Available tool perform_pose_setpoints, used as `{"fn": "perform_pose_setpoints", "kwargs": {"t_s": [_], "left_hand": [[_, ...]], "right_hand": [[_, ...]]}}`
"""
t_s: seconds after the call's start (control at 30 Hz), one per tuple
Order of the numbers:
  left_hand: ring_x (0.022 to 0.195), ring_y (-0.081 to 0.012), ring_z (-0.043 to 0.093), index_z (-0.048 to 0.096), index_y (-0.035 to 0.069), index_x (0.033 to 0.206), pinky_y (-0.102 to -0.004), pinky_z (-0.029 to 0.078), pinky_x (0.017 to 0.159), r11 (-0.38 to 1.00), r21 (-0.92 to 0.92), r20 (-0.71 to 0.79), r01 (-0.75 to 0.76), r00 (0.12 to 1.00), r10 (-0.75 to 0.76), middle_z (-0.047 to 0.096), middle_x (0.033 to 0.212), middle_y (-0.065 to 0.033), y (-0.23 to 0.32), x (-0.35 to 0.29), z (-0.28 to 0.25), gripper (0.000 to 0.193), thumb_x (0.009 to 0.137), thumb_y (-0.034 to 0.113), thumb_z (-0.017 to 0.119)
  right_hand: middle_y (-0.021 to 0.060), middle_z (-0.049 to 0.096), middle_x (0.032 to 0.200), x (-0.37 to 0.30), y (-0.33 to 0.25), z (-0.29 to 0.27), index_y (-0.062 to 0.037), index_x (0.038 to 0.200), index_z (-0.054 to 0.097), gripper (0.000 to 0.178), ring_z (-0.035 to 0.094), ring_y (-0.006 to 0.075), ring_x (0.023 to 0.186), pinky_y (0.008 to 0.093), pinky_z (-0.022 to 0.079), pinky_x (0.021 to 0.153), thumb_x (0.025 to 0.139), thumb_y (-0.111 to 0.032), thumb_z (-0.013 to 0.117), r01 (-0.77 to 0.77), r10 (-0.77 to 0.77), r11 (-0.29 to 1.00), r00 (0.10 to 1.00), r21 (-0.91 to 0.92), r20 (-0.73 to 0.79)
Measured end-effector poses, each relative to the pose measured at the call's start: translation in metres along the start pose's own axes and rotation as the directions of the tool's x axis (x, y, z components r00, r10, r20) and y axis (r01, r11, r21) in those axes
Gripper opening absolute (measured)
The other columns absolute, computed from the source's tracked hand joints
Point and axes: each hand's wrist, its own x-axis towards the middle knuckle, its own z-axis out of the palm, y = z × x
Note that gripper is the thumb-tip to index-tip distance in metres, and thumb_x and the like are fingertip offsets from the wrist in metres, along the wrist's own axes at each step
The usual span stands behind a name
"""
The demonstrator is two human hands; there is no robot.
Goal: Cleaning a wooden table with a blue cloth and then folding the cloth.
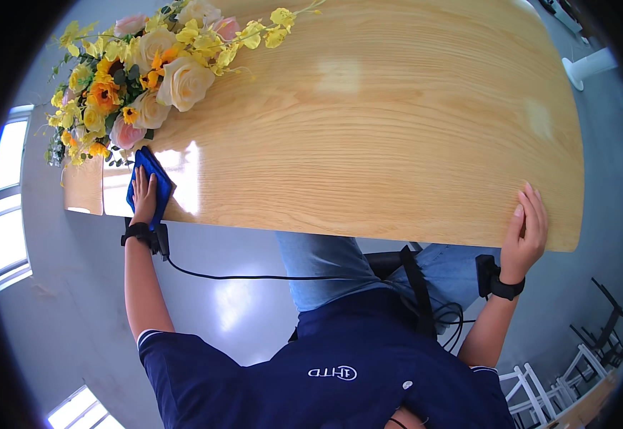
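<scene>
My left hand [143,194] lies flat, fingers stretched out, on a folded blue cloth [161,187] at the left end of the wooden table [369,150]. The cloth rests on the tabletop near its front edge, partly covered by the hand. Just beyond it spreads a large arrangement of artificial-looking flowers [183,84] in cream, yellow, orange and pink. Over at the right front corner, my right hand [528,232] rests by the table edge with its fingers extended and nothing visible in it. The underside of that hand is hidden.
Each wrist wears a black strap with a small device [160,242]; a black cable [254,277] runs from the left one across my lap. White chairs [533,393] and a dark chair [604,329] stand at the lower right. A white cylindrical object [591,68] is beyond the table's far right.
</scene>
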Motion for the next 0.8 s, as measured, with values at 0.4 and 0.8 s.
{"fn": "perform_pose_setpoints", "kwargs": {"t_s": [0.4, 0.8], "left_hand": [[0.139, -0.0381, 0.001, 0.023, 0.016, 0.143, -0.0532, 0.009, 0.11, 0.911, 0.073, 0.408, 0.406, 0.821, -0.399, 0.004, 0.151, -0.0198, -0.149, -0.033, 0.051, 0.046, 0.097, 0.012, 0.023], [0.141, -0.0328, 0.002, 0.02, 0.016, 0.144, -0.0469, 0.007, 0.112, 0.911, -0.01, 0.383, 0.412, 0.843, -0.377, 0.004, 0.152, -0.0175, -0.126, -0.027, 0.045, 0.049, 0.096, 0.009, 0.021]], "right_hand": [[0.0127, 0.044, 0.137, -0.001, 0.01, 0.003, -0.0049, 0.124, 0.054, 0.036, 0.041, 0.0324, 0.125, 0.0413, 0.033, 0.103, 0.088, -0.009, 0.048, -0.042, 0.062, 0.991, 0.987, -0.131, 0.149], [0.0131, 0.047, 0.135, 0.002, 0.011, -0.002, -0.0028, 0.124, 0.052, 0.035, 0.041, 0.0308, 0.126, 0.0399, 0.029, 0.104, 0.089, -0.006, 0.046, -0.034, 0.055, 0.993, 0.979, -0.113, 0.196]]}}
